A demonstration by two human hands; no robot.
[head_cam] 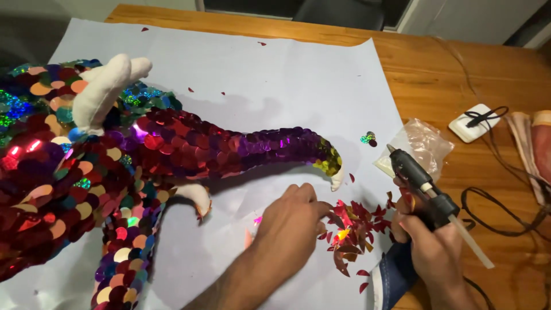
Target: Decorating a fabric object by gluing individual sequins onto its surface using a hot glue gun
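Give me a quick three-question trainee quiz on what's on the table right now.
1. True or false: the right hand holds a black glue gun.
2. What does the left hand touch? A) white adapter B) pile of red sequins C) plastic bag
3. Fill in: the sequin-covered figure lies on a white ____.

Key: 1 true. 2 B, the pile of red sequins. 3 paper sheet.

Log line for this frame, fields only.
left hand: fingertips in red sequin pile | right hand: gripping black glue gun, nozzle up | sequinned figure: lying on white paper
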